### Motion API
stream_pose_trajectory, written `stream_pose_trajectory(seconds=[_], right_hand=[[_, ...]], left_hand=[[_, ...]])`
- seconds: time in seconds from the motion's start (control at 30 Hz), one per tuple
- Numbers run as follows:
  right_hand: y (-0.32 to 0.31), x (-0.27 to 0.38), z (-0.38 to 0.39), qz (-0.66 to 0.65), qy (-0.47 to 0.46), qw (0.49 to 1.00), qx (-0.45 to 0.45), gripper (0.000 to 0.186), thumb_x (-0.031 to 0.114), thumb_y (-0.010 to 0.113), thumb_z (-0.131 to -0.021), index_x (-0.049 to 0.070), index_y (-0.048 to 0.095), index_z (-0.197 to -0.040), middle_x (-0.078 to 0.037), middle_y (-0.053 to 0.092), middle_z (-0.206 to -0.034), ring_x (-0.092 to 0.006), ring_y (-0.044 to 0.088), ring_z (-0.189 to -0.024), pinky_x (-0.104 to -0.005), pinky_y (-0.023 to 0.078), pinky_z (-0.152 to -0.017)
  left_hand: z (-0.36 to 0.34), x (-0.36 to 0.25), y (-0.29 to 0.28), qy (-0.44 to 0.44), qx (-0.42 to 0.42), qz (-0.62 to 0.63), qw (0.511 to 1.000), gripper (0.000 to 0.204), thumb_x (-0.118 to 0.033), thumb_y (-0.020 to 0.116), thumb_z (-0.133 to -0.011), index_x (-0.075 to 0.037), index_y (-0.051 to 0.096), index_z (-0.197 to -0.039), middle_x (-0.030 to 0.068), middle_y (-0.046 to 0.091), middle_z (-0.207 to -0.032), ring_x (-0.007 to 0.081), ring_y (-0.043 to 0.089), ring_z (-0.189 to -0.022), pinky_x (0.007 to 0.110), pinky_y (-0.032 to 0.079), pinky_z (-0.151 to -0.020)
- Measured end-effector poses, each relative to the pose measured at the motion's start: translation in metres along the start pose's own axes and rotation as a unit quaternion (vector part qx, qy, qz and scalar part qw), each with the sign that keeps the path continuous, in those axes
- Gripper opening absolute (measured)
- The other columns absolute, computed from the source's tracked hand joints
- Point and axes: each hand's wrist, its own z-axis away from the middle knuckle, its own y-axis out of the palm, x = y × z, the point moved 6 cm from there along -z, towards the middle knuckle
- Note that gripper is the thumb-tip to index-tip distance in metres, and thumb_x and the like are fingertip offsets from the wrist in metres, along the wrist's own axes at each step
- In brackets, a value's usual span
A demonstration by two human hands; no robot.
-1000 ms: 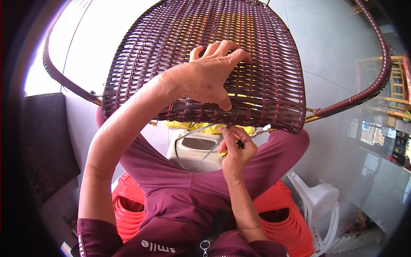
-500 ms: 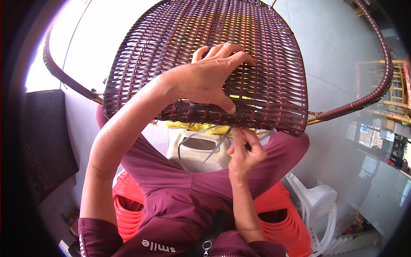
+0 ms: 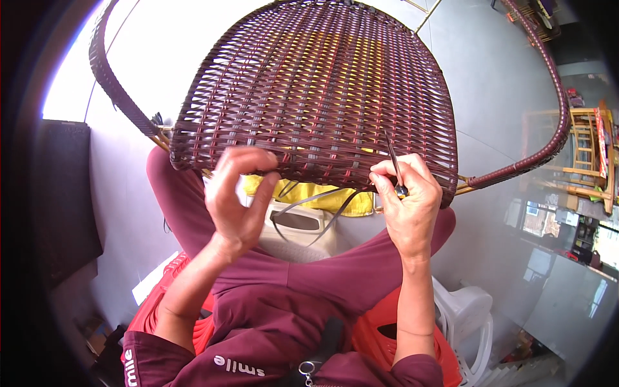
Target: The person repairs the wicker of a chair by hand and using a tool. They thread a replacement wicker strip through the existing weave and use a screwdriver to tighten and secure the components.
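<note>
A dark brown and reddish woven wicker panel (image 3: pixel 316 84), part of a chair, tilts across my lap. In my right hand (image 3: pixel 414 197) is an awl (image 3: pixel 394 158), its thin spike pointing up over the weave near the panel's right front. The awl's handle is mostly hidden in the palm. Beside the panel's front edge, left of centre, hovers my left hand (image 3: pixel 235 193), thumb and fingers curved apart with nothing seen between them. Loose dark flat strips (image 3: pixel 327 227) hang in a loop below the front edge, between the two hands.
Curved wrapped arms (image 3: pixel 532 158) stick out on both sides of the panel. Yellow cloth (image 3: pixel 354 205) and a beige plastic stool (image 3: pixel 322 244) lie beneath it. Red stacked stools (image 3: pixel 374 335) and a white plastic chair (image 3: pixel 461 306) stand close by. Bamboo frames (image 3: pixel 583 155) stand at right.
My left hand has lifted off the weave and drawn back to the left front edge. My right hand has moved up and right, the awl now showing. The panel has shifted slightly.
</note>
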Motion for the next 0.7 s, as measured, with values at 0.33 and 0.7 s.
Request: stream_pose_trajectory(seconds=[0.33, 0.7], right_hand=[[0.004, -0.003, 0.002, -0.124, 0.112, 0.985, 0.038, 0.004, -0.002, 0.058, -0.087, 0.000, 0.054, -0.087, -0.005, 0.056, -0.077, -0.0120, 0.053, -0.054, -0.0269, 0.045, -0.048], [-0.020, 0.026, -0.029, -0.241, 0.072, 0.968, 0.018, 0.005, 0.004, 0.053, -0.092, -0.001, 0.055, -0.092, -0.007, 0.062, -0.075, -0.0137, 0.067, -0.062, -0.0217, 0.048, -0.048]], left_hand=[[0.059, 0.010, 0.100, -0.166, 0.138, 0.071, 0.974, 0.032, -0.019, 0.070, -0.082, 0.002, 0.064, -0.104, 0.0192, 0.065, -0.100, 0.0330, 0.064, -0.088, 0.036, 0.050, -0.076], [0.071, 0.018, 0.119, -0.270, 0.105, 0.158, 0.944, 0.029, -0.020, 0.074, -0.079, 0.002, 0.067, -0.096, 0.0127, 0.066, -0.100, 0.0215, 0.061, -0.092, 0.034, 0.045, -0.084]])
